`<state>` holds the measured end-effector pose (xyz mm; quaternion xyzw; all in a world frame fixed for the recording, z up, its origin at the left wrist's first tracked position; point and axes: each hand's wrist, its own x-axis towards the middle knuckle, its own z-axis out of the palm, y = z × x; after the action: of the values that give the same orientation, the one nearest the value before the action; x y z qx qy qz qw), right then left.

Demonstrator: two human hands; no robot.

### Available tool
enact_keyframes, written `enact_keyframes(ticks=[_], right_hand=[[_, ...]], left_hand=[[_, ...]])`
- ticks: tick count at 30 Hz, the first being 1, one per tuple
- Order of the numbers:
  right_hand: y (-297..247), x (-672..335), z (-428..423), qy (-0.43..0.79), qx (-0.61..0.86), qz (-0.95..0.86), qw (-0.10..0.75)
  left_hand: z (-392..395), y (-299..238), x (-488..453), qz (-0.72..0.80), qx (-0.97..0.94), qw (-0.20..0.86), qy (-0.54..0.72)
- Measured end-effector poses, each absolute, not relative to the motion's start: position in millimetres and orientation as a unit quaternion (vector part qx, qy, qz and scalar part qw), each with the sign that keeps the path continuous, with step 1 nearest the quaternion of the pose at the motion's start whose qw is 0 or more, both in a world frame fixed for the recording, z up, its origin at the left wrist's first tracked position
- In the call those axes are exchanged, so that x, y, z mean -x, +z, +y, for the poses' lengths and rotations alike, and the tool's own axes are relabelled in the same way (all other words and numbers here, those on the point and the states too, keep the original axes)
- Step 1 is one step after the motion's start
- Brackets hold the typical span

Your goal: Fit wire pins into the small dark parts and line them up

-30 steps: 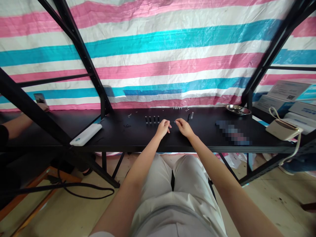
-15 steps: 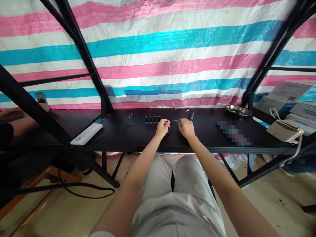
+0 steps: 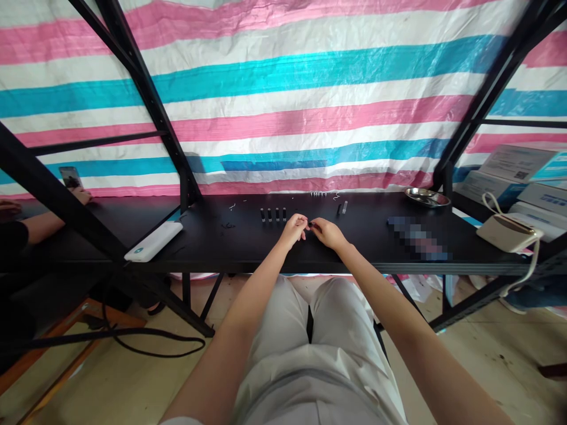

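My left hand (image 3: pixel 295 231) is closed in a pinch above the front middle of the black table (image 3: pixel 248 242). Close to its right, my right hand (image 3: pixel 328 233) is also pinched, fingertips almost meeting the left ones. Something small and dark shows between the fingertips, too small to name. Just left of my hands, several short black tubes (image 3: pixel 270 215) with pale ends stand in a row. Beyond my right hand are a clear tube (image 3: pixel 345 207) and a small black piece (image 3: pixel 339 209) beside it.
Small white pieces (image 3: pixel 318 194) line the back edge; black scraps (image 3: pixel 228 225) lie left. A metal dish (image 3: pixel 427 198), a blurred patterned item (image 3: pixel 419 239) and a cream bag (image 3: pixel 509 232) are right. A white oblong device (image 3: pixel 153 241) lies left. Another person's hand (image 3: pixel 80 195) is far left.
My right hand has moved left, closer to my left hand. The clear piece it held earlier is no longer visible. My left hand has barely moved.
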<state>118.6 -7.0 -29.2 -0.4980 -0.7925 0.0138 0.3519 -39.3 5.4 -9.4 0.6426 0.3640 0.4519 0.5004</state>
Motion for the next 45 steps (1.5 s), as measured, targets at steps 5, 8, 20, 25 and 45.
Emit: enact_keyframes(ticks=[5,8,20,25,45], right_hand=[[-25,-136,8,0.030,0.649,-0.644,0.404],[-21,-158,22,0.060,0.739,-0.549,0.387],[-22,-183,46,0.061,0.781,-0.525,0.332],[-20,-183,46,0.059,0.789,-0.526,0.312],[-15,-185,49,0.078,0.798,-0.522,0.291]], left_hand=[[8,-11,40,0.387,-0.637,0.486,0.457],[12,-15,40,0.386,-0.645,0.481,0.451],[7,-10,40,0.409,-0.650,0.468,0.438],[9,-13,40,0.407,-0.653,0.463,0.439],[9,-14,41,0.411,-0.657,0.459,0.435]])
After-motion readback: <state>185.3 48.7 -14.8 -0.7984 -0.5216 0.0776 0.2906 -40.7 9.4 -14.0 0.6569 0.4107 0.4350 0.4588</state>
